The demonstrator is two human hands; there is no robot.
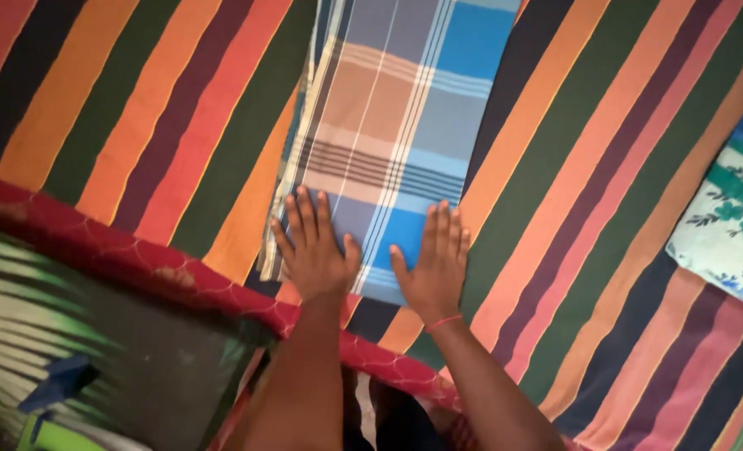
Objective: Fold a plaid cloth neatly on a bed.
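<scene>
Striped sheet, flat hands on folded plaid cloth

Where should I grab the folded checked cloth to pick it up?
Probably by its near edge, coming from the person's side. The folded checked cloth lies flat on the striped sheet, long way pointing away, and both the left hand and right hand already press flat beside that edge, so fingers could curl under there.

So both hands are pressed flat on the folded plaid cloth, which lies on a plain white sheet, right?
Not quite. In the head view the left hand and right hand do lie flat on the folded plaid cloth, but it rests on a multicoloured striped sheet, not a plain white one.
</scene>
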